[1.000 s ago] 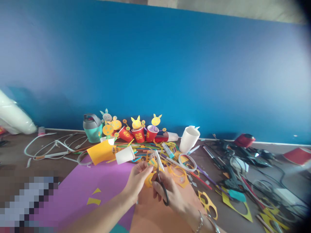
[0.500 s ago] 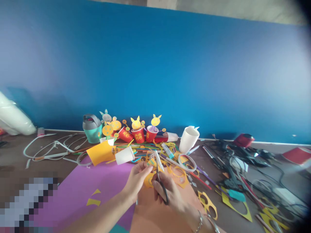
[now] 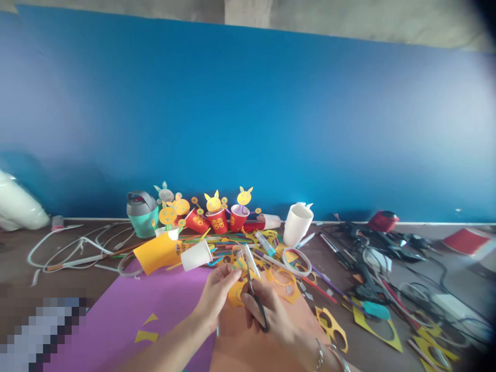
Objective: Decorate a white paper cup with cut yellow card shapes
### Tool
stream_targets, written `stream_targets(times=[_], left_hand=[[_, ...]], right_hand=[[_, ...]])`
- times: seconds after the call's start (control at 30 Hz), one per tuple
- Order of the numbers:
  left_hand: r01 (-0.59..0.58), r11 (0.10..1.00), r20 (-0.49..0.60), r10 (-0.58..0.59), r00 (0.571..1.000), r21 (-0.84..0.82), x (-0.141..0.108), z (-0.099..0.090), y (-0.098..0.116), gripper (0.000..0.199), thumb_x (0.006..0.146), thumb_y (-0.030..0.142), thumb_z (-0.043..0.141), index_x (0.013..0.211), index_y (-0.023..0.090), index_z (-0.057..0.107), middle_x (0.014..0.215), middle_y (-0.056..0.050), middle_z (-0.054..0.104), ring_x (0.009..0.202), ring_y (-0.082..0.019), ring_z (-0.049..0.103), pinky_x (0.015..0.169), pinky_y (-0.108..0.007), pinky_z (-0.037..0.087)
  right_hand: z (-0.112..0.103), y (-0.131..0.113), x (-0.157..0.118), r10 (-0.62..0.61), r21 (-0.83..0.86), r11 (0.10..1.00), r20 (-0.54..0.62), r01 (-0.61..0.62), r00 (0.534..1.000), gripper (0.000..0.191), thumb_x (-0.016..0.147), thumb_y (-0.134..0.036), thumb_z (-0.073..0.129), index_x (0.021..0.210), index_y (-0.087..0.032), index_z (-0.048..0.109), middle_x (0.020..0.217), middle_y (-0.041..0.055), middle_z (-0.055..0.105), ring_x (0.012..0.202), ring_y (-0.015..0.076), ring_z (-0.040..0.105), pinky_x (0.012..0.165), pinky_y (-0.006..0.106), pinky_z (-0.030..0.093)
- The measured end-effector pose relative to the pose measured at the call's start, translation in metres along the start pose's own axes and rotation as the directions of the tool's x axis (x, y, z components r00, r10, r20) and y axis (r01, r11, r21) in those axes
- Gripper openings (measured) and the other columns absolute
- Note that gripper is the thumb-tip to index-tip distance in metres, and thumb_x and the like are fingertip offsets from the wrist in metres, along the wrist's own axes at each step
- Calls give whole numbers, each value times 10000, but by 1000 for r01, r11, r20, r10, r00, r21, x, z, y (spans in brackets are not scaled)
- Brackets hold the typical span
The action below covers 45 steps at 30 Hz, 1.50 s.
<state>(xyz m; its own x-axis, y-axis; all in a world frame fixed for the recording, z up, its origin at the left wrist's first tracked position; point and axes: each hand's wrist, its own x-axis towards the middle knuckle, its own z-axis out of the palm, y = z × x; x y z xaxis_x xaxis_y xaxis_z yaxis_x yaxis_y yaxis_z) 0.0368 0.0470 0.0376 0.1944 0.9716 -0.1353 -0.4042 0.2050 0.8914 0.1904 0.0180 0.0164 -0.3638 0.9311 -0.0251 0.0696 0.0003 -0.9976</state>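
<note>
My left hand [image 3: 220, 287] pinches a small yellow paper piece [image 3: 239, 265] near the middle of the work area. Wrapped round the handles of dark scissors [image 3: 251, 289] is my right hand [image 3: 267, 305], and the blades point up beside the paper piece. Beneath the hands lie a purple sheet [image 3: 112, 310] on the left and an orange sheet [image 3: 240, 349] on the right. Yellow paper scraps [image 3: 146, 336] rest on the purple sheet. Just beyond my left hand, a white paper cup [image 3: 196, 254] lies on its side.
Red cups [image 3: 217, 221] with yellow paper animal heads stand along the blue wall [image 3: 248, 119], near a teal container [image 3: 143, 217]. A white cup [image 3: 297, 225] stands right of them. Tape rolls, straws and cut paper surround the hands. Cables and a glue gun [image 3: 370, 281] lie at right.
The view has tilted up slightly, so the cups and the wall's base sit lower in it. Both hands keep their holds, and the yellow piece is turned a little beside the blades.
</note>
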Motion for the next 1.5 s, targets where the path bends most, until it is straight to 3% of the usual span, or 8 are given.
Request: stream_targets(times=[0.37,0.7,1.13,1.33,1.5], left_hand=[[4,997,24,-6,1000,80,4,-4,2,372,712,445,835,661,175,584,654,11,632,619,-136,552,610,-238,418],[-20,990,36,15,999,142,13,-14,-6,386,698,489,835,670,173,614,693,-23,683,675,-169,604,672,-267,449],[-19,978,57,7,998,207,11,-11,8,350,710,466,810,651,184,611,695,-20,678,717,-193,608,707,-286,450],[-86,905,39,77,996,416,10,-10,5,365,817,549,681,750,191,655,760,-27,694,814,-220,624,804,-315,446],[-143,872,122,96,988,467,6,-4,10,417,821,597,643,870,187,703,812,-27,686,861,-239,623,808,-317,469]], right_hand=[[-1,0,1,-6,-1,1000,13,6,1000,478,878,-643,610,840,-172,530,545,-45,550,418,64,441,404,164,329],[1,-2,2,-11,21,1000,3,11,1000,501,856,-669,619,799,-184,505,526,-57,529,402,61,445,387,159,324],[-2,4,4,23,64,998,20,-24,1000,433,897,-597,619,823,-178,537,495,-64,513,371,61,429,346,151,292],[-1,3,4,44,30,999,-10,-44,999,400,904,-549,633,783,-186,516,477,-66,508,379,59,430,361,144,292],[1,4,4,47,57,997,-13,-46,999,404,862,-550,679,777,-187,525,476,-71,502,377,64,433,364,156,294]])
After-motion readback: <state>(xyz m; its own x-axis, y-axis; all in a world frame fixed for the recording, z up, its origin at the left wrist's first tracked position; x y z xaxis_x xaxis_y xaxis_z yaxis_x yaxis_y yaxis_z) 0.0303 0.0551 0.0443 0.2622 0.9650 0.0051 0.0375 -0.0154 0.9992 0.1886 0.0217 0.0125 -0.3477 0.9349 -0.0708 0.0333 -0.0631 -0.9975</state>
